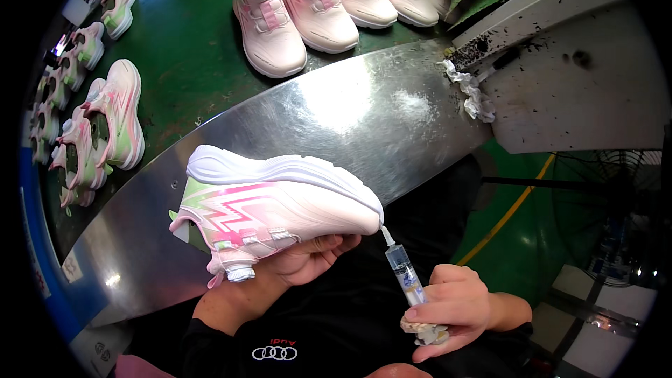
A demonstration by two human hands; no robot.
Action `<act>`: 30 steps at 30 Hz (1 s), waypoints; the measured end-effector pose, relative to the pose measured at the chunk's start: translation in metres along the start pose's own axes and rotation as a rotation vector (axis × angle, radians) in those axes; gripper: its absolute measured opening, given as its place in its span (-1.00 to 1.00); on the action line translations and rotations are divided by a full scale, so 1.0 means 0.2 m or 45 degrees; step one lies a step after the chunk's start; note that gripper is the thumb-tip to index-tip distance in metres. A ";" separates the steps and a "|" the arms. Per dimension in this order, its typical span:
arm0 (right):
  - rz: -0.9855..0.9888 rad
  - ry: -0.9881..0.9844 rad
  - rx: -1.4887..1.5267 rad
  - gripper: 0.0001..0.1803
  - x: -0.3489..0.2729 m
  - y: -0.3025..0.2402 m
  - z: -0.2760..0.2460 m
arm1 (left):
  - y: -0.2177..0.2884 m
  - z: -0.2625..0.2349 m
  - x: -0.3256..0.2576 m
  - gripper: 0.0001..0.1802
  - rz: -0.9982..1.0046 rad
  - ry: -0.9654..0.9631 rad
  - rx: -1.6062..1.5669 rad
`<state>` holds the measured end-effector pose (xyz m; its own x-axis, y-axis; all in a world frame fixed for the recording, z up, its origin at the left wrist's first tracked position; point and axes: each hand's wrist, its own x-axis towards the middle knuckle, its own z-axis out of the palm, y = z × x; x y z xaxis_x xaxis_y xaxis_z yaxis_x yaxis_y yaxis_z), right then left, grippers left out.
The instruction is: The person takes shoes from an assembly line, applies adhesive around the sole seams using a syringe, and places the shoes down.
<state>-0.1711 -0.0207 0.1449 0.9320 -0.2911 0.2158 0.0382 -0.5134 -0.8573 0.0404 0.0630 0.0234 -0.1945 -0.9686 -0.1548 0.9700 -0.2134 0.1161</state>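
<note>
A pink, white and light-green sneaker (280, 206) lies on its side in the air, white sole (273, 168) up and toe to the right. My left hand (308, 259) grips it from below, fingers partly hidden behind the upper. A round dial (240, 271) with thin laces hangs at its lower left. In my right hand (451, 308) is a clear syringe (406, 273) with some contents inside. Its pale tip touches or nearly touches the toe edge where sole meets upper. Crumpled whitish material (423, 332) covers the syringe's rear end by my fingers.
A shiny metal ledge (308, 115) runs in front of me. Behind it, several matching sneakers (269, 28) stand on a green surface (185, 21); more sneakers (115, 112) line the left. At right are a grey panel (581, 91), crumpled white tissue (469, 91) and a dark fan (609, 196).
</note>
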 end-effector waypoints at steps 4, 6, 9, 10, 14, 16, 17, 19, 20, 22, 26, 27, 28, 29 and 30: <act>-0.108 0.042 -0.186 -0.53 0.01 0.02 0.04 | -0.01 -0.01 0.00 -0.33 0.030 0.010 -0.054; -0.136 0.046 -0.252 -0.52 0.01 0.03 0.07 | -0.01 -0.01 0.00 -0.35 0.045 0.002 -0.069; -0.190 0.047 -0.381 -0.52 0.02 0.05 0.09 | 0.00 -0.02 0.00 -0.44 0.012 0.012 -0.075; -0.215 0.046 -0.445 -0.54 0.02 0.05 0.10 | 0.00 -0.03 0.00 -0.50 -0.004 0.006 -0.073; -0.242 0.045 -0.529 -0.68 0.03 0.07 0.12 | -0.01 -0.01 -0.01 -0.47 -0.005 0.037 -0.048; -0.297 0.091 -0.573 -0.70 0.03 0.08 0.14 | 0.00 0.00 -0.02 -0.48 0.012 0.013 -0.038; -0.304 0.089 -0.570 -0.70 0.02 0.09 0.14 | 0.00 0.00 -0.02 -0.49 0.024 -0.015 -0.030; -0.319 0.085 -0.679 -0.58 0.00 0.11 0.16 | 0.00 0.02 -0.01 -0.56 0.020 -0.069 -0.069; -0.321 0.084 -0.680 -0.58 -0.01 0.11 0.16 | 0.00 0.03 -0.01 -0.62 0.016 -0.123 -0.109; -0.330 0.078 -0.699 -0.58 -0.01 0.11 0.16 | 0.00 0.03 -0.01 -0.62 0.022 -0.132 -0.114; -0.326 0.065 -0.719 -0.58 0.01 0.11 0.17 | 0.01 0.02 -0.02 -0.63 0.044 -0.118 -0.118; -0.356 0.073 -0.684 -0.62 0.02 0.11 0.17 | 0.01 0.03 -0.03 -0.63 0.062 -0.113 -0.107; -0.387 0.080 -0.646 -0.67 0.03 0.10 0.16 | 0.01 0.03 -0.04 -0.62 0.050 -0.088 -0.086; -0.450 0.148 -0.624 -0.64 0.02 0.10 0.16 | 0.01 0.02 -0.06 -0.61 0.040 -0.057 -0.065; -0.452 0.197 -0.627 -0.63 0.01 0.09 0.14 | 0.01 0.02 -0.08 -0.61 0.073 -0.033 -0.050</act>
<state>-0.1575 -0.0076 0.1165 0.8287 -0.1289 0.5447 0.1310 -0.9014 -0.4126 0.0459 0.0775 0.0295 -0.1419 -0.9822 -0.1235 0.9845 -0.1529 0.0855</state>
